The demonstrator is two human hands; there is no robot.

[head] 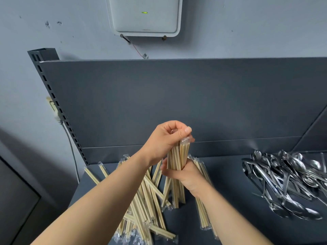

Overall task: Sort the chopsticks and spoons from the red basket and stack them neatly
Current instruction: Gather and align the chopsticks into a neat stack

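Observation:
A bundle of wrapped wooden chopsticks (177, 156) stands upright on the dark shelf (230, 174), its lower ends on the surface. My right hand (185, 174) grips the bundle around its middle. My left hand (168, 137) pinches the top ends of the bundle from above. Several more wrapped chopsticks (146, 209) lie loosely crossed on the shelf under my left forearm, and a few (203, 214) lie under my right forearm. A heap of metal spoons (286, 181) rests on the shelf at the right. The red basket is out of view.
The shelf has a dark back panel (177, 103) and a slotted upright post (53, 103) at the left. A white box with a green light (144, 15) hangs on the wall above. A cable (70, 147) runs down the wall at the left.

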